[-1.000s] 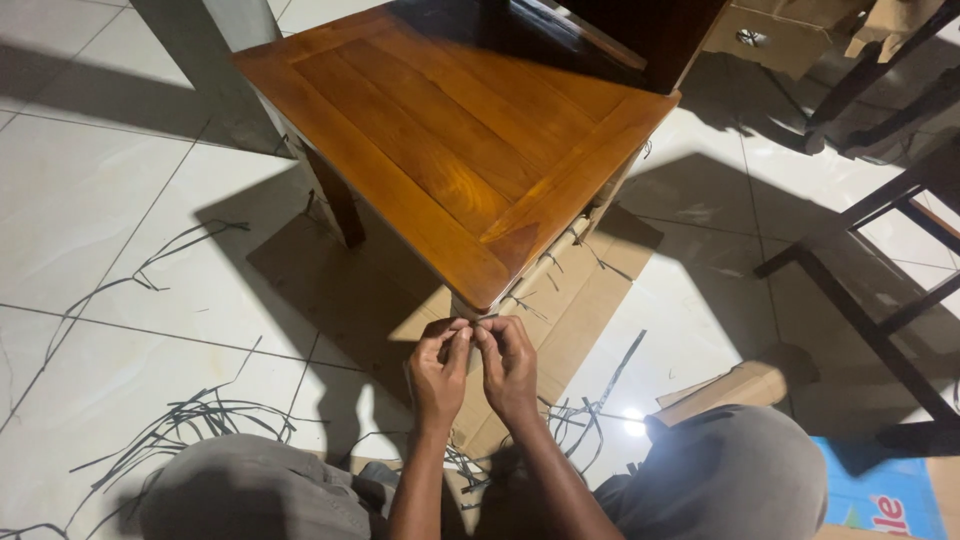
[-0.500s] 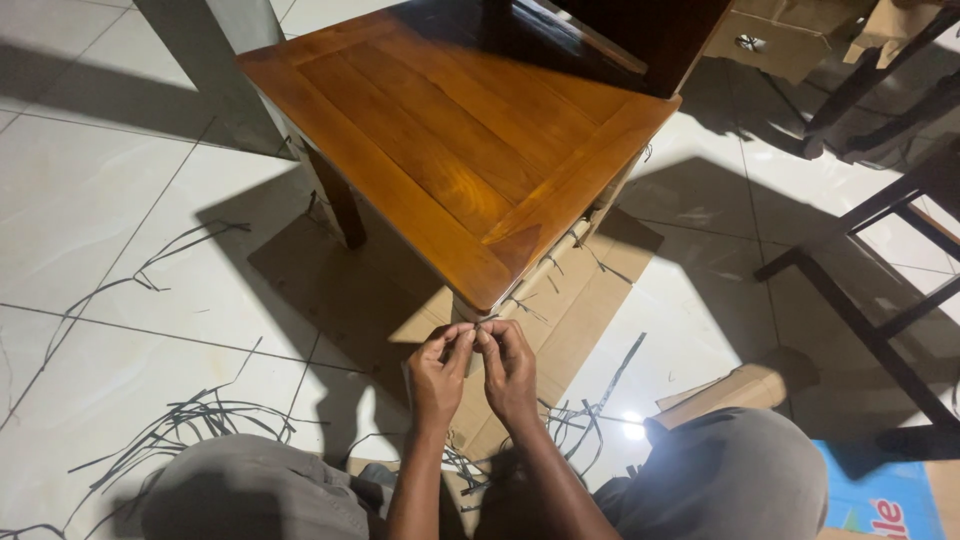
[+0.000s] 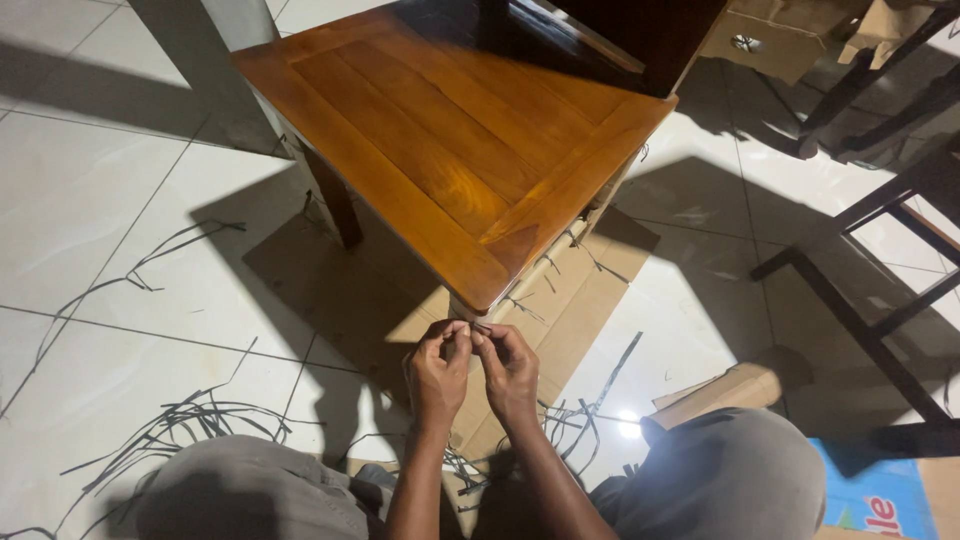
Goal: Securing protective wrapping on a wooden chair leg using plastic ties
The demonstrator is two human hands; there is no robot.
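Both of your hands meet just below the near corner of the wooden chair seat [image 3: 460, 150]: your left hand [image 3: 437, 372] and right hand [image 3: 508, 368] pinch fingertips together on a thin dark strap [image 3: 478, 325] where it crosses the cardboard-wrapped chair leg [image 3: 462, 310]. The strap is so slim and so covered by your fingers that you cannot tell how much of it each hand holds, only that both pinches are closed on it. Compared with a second ago almost nothing has shifted; your hands sit at the same spot under the corner, perhaps a touch higher and tighter together, so the work at that strap looks unfinished, by my judgement. More short strap ends [image 3: 560, 250] stick out along the wrapped rail under the seat edge. Flat cardboard [image 3: 330, 290] lies beneath the chair, and loose dark strap offcuts [image 3: 190, 420] lie scattered on the white tiled floor [image 3: 80, 200] beside your grey-trousered knees [image 3: 730, 480].
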